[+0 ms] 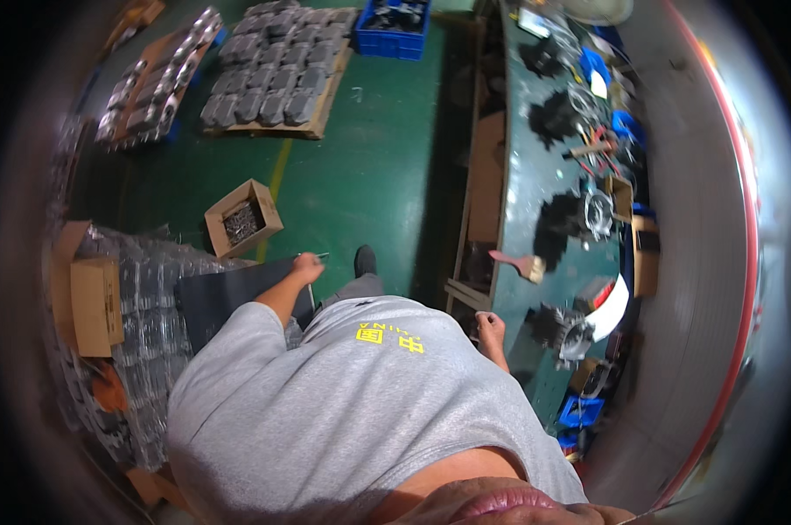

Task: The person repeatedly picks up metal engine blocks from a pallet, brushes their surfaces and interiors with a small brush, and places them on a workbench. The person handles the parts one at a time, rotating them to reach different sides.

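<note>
My left hand [306, 266] is closed on a thin metal piece, just above the edge of a dark flat board [220, 293] that lies beside stacks of plastic-wrapped parts [142, 341]. An open cardboard box of small metal parts [242, 201] stands on the green floor beyond that hand. My right hand [490, 327] hangs by the workbench edge with its fingers curled; whatever they may hold is too small to make out. A brush with a pink handle [514, 261] lies on the workbench [527, 149] ahead of that hand.
Pallets of grey castings [277, 74] and shiny parts [155, 79] stand ahead, with a blue crate [388, 48]. The bench carries castings [573, 337], a hammer [588, 149] and other tools. Cardboard boxes [98, 306] sit at left; my foot [367, 261] is on the floor.
</note>
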The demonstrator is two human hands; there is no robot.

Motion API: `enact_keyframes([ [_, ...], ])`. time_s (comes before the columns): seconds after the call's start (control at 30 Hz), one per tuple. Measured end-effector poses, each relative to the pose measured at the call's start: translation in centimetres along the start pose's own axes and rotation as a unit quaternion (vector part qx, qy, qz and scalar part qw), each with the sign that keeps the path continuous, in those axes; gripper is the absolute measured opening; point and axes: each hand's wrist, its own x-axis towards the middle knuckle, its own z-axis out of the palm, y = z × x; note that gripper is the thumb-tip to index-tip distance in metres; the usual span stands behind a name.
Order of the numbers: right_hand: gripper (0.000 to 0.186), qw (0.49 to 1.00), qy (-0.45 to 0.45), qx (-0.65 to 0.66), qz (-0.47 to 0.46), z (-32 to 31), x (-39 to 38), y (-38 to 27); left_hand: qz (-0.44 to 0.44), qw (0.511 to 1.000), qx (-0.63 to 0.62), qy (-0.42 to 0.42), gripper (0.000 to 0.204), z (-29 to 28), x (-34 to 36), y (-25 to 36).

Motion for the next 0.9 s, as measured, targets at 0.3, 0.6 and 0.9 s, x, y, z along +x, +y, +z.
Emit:
enact_keyframes([
  [0.3, 0.022, 0.985, -0.042, -0.166, -0.013, 10.4, 7.6, -6.9, -0.095, 0.971, -0.215, 0.038, 0.028, -6.1, 1.8, -12.1],
  [0.6, 0.029, 0.935, -0.111, -0.317, -0.117, 16.2, 26.9, -0.8, 0.035, 0.930, -0.346, 0.117, 0.022, -16.1, 8.3, -7.9],
  [0.9, 0.025, 0.910, -0.156, -0.381, -0.047, 32.6, 36.1, -17.5, -0.214, 0.879, -0.419, 0.081, 0.025, -20.1, 9.6, -20.0],
])
